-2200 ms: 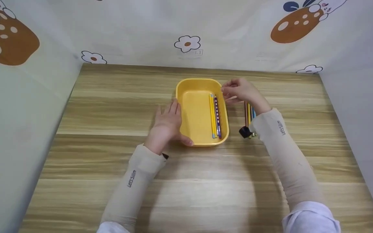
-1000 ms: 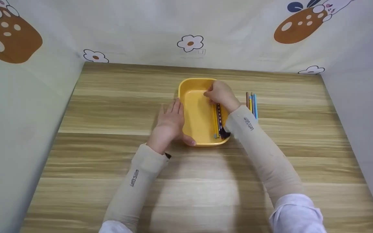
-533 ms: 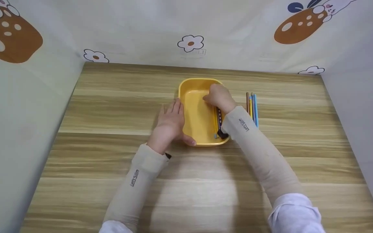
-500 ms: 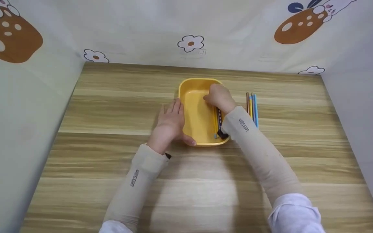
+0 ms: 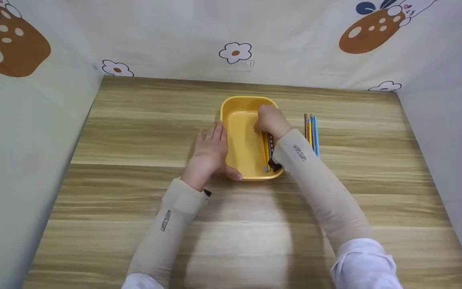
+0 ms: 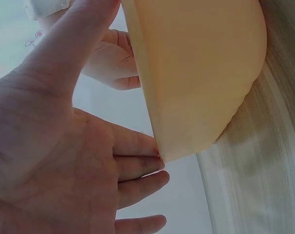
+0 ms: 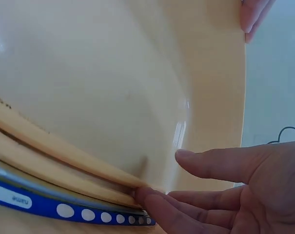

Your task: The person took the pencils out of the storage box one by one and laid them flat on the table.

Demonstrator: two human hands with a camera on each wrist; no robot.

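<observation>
A yellow rectangular tray (image 5: 245, 148) lies on the wooden table. My left hand (image 5: 209, 156) rests along its left side, fingers straight and thumb at the near corner; the left wrist view shows the fingertips at the tray wall (image 6: 201, 73). Inside the tray, my right hand (image 5: 272, 120) reaches down by the right wall. In the right wrist view its fingertips (image 7: 145, 192) touch the ends of yellow pencils (image 7: 64, 168), with the thumb held apart. Beside these lies a blue pencil (image 7: 84, 212) with white dots and a name label. The right hand hides their far ends in the head view.
Several more pencils (image 5: 311, 130), brown, yellow and blue, lie on the table (image 5: 375, 168) right of the tray, partly behind the right sleeve (image 5: 323, 188). Printed cloth walls (image 5: 175, 40) stand at the back and both sides.
My right hand has moved from the tray's right rim left into the tray, then slightly down and nearer. Its thumb now stands away from the fingers. The left hand keeps its place.
</observation>
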